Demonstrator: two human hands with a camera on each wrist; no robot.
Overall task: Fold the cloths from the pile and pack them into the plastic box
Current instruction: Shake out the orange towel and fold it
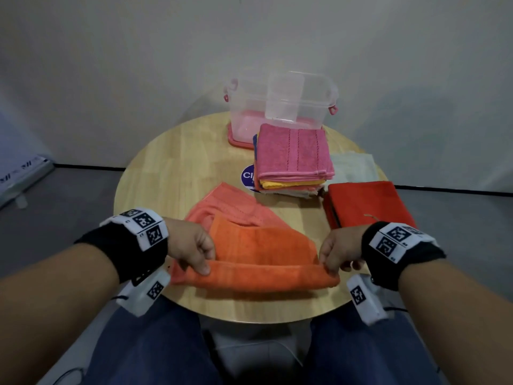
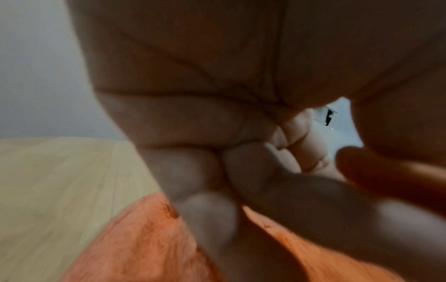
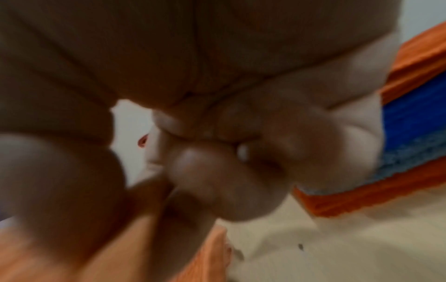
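- Cloth first: an orange cloth (image 1: 258, 262) lies on the near part of the bench (image 1: 166, 173), and I hold its near edge rolled over towards the far side, a fold just started.
- My left hand (image 1: 191, 250) pinches the left end of that near edge, fingers curled over the fabric; the left wrist view shows the fingertips (image 2: 207, 219) closed on the orange pile.
- My right hand (image 1: 340, 252) pinches the right end of the same edge the same way, so both grips are pressed shut on one cloth.
- A salmon cloth (image 1: 224, 208) lies loose and unfolded just beyond, partly under the orange one.
- Far of that sits the stack of cloths (image 1: 294, 159), pink on top with yellow and other colours beneath; whether it is the source pile or finished work I cannot tell.
- To the right, a red cloth (image 1: 366, 205) lies flat and squared up, with a pale cloth (image 1: 352, 168) beyond it.
- The plastic box (image 1: 280, 107) stands at the far side of the bench, open on top, just behind the stack; I see no cloth inside it through the clear wall.
- My judgement: packing has not begun, and most of the job is left: finish this fold, fold the rest, fill the box.
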